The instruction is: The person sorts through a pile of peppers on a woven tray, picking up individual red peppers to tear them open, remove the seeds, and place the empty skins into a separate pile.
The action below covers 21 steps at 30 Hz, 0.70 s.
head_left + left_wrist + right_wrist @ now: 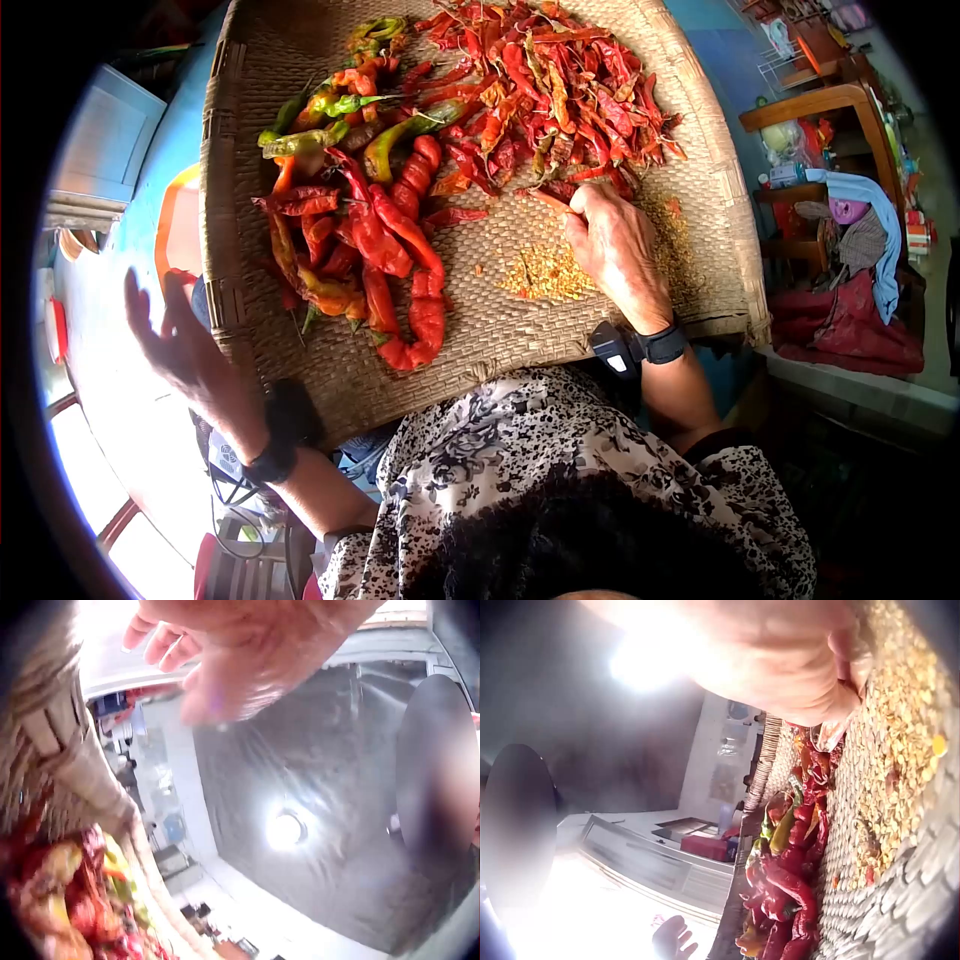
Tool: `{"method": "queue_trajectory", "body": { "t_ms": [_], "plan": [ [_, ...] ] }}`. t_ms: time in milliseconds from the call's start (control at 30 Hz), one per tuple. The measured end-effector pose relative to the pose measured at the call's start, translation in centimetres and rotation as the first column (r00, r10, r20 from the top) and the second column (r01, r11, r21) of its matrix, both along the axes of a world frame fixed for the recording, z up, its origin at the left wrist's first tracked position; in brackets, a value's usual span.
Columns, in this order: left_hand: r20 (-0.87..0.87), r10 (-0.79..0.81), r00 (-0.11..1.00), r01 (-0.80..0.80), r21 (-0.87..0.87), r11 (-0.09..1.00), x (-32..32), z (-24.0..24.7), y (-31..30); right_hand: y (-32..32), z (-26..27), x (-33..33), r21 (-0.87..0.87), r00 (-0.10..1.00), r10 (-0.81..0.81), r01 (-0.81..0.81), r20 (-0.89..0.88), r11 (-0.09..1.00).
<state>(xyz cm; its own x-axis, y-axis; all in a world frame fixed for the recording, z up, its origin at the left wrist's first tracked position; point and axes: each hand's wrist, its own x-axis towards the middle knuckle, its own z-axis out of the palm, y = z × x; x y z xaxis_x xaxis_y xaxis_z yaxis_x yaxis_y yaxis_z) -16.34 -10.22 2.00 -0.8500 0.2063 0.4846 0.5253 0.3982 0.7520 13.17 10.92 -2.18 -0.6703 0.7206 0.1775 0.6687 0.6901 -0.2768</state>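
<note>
A woven tray (480,335) lies over the person's lap. The right hand (617,250) is low over its right half, with curled fingers and thumb pinching a dried chili pepper (548,201). Beneath that hand, loose yellow seeds (545,272) are scattered on the weave, and they also fill the right side of the right wrist view. Beyond the fingertips lies a heap of dried red chilies (570,90). Larger fresh chilies (428,310), red with some green, cover the tray's left half. Outside the left rim, the left hand (190,350) is raised with spread fingers and holds nothing.
At the right, a wooden shelf frame (800,105) stands near a pile of cloths (850,320). An orange chair back (178,225) shows past the tray's left side. The tray's raised rim (225,200) separates the left hand from the chilies.
</note>
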Motion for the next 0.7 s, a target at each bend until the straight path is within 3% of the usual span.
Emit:
{"method": "queue_trajectory", "body": {
  "t_ms": [33,67,100,167,233,300,367,400,467,500,567,600,667,700],
  "plan": [
    [-0.062,-0.219,0.974,0.222,0.045,0.974,0.6,-0.3,0.0,0.0,0.0,0.0,0.028,0.998,0.019,-0.017,-0.061,0.999],
    [0.146,-0.255,0.956,0.245,0.085,0.966,1.2,-0.4,0.4,0.0,0.1,-0.1,0.056,0.992,0.041,-0.034,-0.121,0.998],
    [0.064,-0.515,0.855,0.488,0.239,0.839,2.4,-1.3,0.8,-0.3,0.3,-0.3,0.055,0.991,0.048,-0.041,-0.121,0.998],
    [0.262,-0.541,0.799,0.521,0.148,0.841,6.5,-0.1,2.6,-1.2,1.4,-0.6,-0.222,0.962,-0.011,-0.052,-0.273,0.974],
    [0.406,-0.623,0.669,0.669,0.037,0.743,9.1,0.6,3.7,-2.1,2.1,-1.1,-0.395,0.906,0.018,-0.202,-0.423,0.896],
    [0.549,-0.700,0.457,0.696,0.269,0.665,11.3,-0.9,4.6,-3.3,2.8,-1.8,-0.426,0.884,0.078,-0.297,-0.460,0.855],
    [0.663,-0.674,0.327,0.704,0.304,0.641,12.1,-1.6,5.0,-4.4,3.7,-2.2,-0.563,0.873,0.050,-0.356,-0.486,0.745],
    [0.662,-0.674,0.327,0.707,0.303,0.640,12.2,-1.7,4.9,-4.8,3.8,-2.6,-0.559,0.854,0.076,-0.402,-0.515,0.725],
    [0.696,-0.711,0.098,0.614,0.520,0.594,12.2,-1.8,4.6,-5.3,3.8,-3.2,-0.577,0.843,0.090,-0.437,-0.530,0.690],
    [0.696,-0.711,0.098,0.617,0.518,0.592,12.1,-1.7,4.6,-5.3,3.6,-3.4,-0.547,0.837,0.119,-0.449,-0.534,0.706],
    [0.634,-0.745,0.206,0.565,0.545,0.620,11.7,-1.1,4.4,-5.0,3.8,-3.8,-0.504,0.842,0.220,-0.482,-0.492,0.717],
    [0.641,-0.709,0.293,0.536,0.505,0.677,11.0,-0.6,4.1,-4.5,3.6,-4.1,-0.430,0.833,0.274,-0.496,-0.481,0.754],
    [0.476,-0.675,0.563,0.494,0.461,0.737,8.4,-0.7,3.7,-3.2,2.9,-4.9,-0.231,0.828,0.357,-0.484,-0.432,0.844],
    [0.421,-0.629,0.653,0.413,0.499,0.762,7.3,0.4,3.6,-2.4,2.6,-5.3,-0.164,0.913,0.343,-0.381,-0.219,0.910]
  ]
}}
